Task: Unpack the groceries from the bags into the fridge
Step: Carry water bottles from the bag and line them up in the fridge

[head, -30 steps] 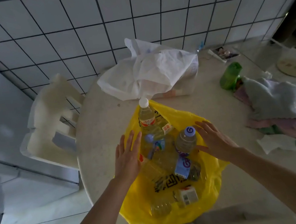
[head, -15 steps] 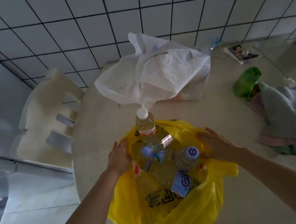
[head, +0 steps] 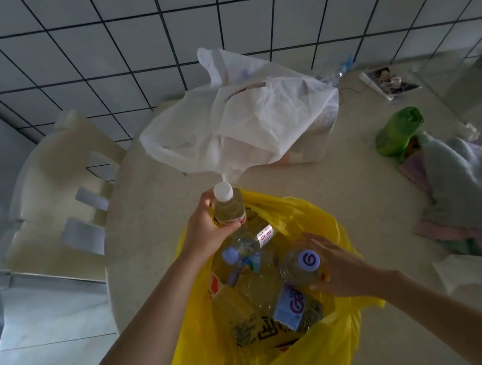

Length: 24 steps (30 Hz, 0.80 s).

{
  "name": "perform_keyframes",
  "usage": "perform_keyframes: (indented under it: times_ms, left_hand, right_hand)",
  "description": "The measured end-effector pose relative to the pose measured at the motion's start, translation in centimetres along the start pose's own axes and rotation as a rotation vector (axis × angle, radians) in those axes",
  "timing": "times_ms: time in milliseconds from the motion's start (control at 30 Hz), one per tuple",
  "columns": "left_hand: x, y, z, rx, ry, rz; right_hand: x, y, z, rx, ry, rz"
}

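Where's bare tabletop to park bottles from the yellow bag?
Free: the strip between yellow bag and white bag, left toward the chair; also between yellow bag and the towel pile. Crowded: right edge, around the green bag.

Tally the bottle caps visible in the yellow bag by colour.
White cap: 1, on the bottle in the left hand.
Lilac caps: 2, one lying, one marked G by the right hand.
Total: 3
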<state>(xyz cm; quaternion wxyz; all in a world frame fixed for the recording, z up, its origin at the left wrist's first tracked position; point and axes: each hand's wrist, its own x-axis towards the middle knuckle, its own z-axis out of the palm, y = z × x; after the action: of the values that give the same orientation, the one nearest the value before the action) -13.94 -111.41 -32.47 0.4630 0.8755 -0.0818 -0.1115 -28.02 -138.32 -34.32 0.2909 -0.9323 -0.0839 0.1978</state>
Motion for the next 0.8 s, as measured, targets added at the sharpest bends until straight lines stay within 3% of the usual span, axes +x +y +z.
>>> perform_keyframes:
  times_ms: [133, 300, 433, 600, 800]
  left_hand:
    - [0.7, 0.1, 0.8, -0.039, 0.003, -0.065]
    - [-0.2, 0.3, 1.4, -0.051, 0.156, -0.075]
    - [-1.7, 0.7, 0.7, -0.085, 0.259, -0.008]
    - [-4.0, 2.4, -2.1, -0.164, 0.367, 0.030]
    - [-9.0, 4.0, -5.5, -0.213, 0.429, 0.102]
  right_hand:
    - [0.0, -0.9, 0.5, 0.041, 0.072, 0.034]
    - [-0.1, -2.4, 0.9, 0.182, 0.175, 0.082]
    - [-0.8, -4.5, 0.6, 0.248, 0.323, 0.145]
    - [-2.5, -8.6, -1.2, 0.390, 0.558, 0.097]
    - [-5.3, -13.3, -0.3, 0.468, 0.640, 0.103]
